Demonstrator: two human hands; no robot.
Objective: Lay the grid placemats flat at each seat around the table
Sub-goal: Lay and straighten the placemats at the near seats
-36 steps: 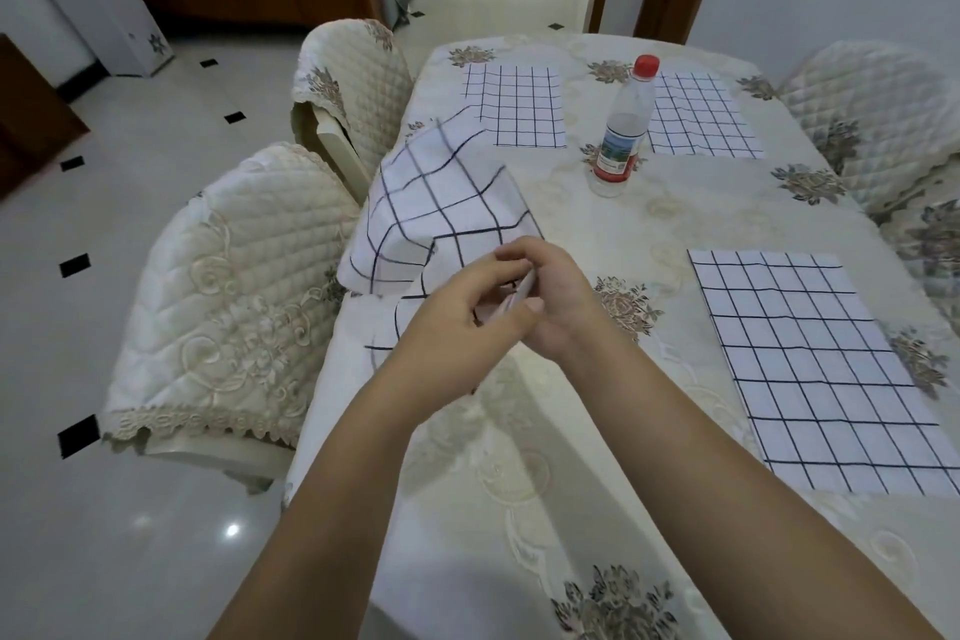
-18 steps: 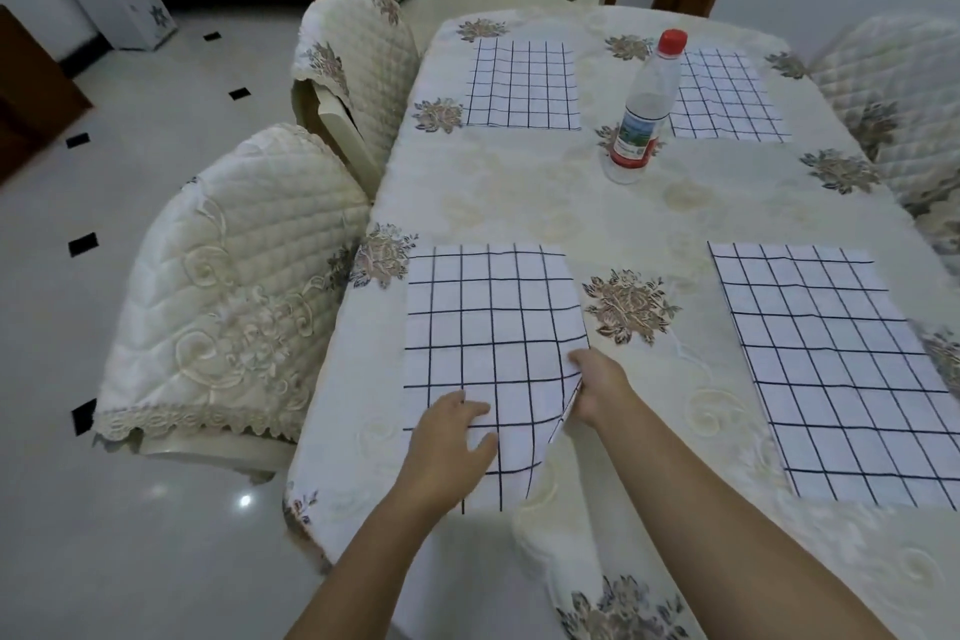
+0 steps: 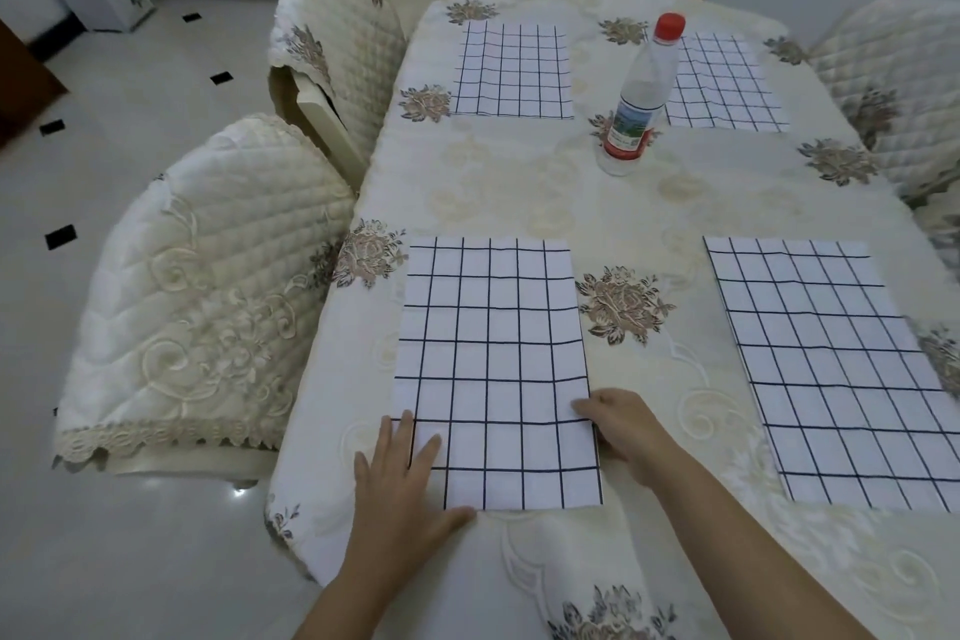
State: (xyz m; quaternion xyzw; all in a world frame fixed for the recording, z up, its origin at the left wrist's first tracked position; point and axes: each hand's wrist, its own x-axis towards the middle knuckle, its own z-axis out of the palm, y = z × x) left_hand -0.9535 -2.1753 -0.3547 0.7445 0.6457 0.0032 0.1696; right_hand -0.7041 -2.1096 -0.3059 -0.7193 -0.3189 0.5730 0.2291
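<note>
Room: tiled floor, quilted chairs (image 3: pixel 208 286) beside a table (image 3: pixel 519 192) under a cream floral cloth.
Mat in hand: near-left mat (image 3: pixel 493 369) lies flat on the table at the seat by the nearest chair; its near-left corner is under the left hand, its right edge under the right fingertips.
Other mats: far-left mat (image 3: pixel 511 70), far-right mat (image 3: pixel 727 83) and near-right mat (image 3: pixel 836 369) lie flat, well apart from both hands.
Bottle: bottle (image 3: pixel 641 94) stands upright beyond the fingers, between the two far mats.
Left hand: left hand (image 3: pixel 400 478) is spread flat, palm down, fingers wide, pressing the mat's corner and the cloth beside it; it grips nothing.
Right hand: right hand (image 3: pixel 621 424) has its fingers (image 3: pixel 584 405) curled loosely onto the mat's right edge; whether they pinch the edge cannot be told.
Handling: the mat looks thin, light and limp, likely to slide on the cloth.
Hold: best taken by the corners or edges nearest the fingers, then smoothed outward with flat palms.
</note>
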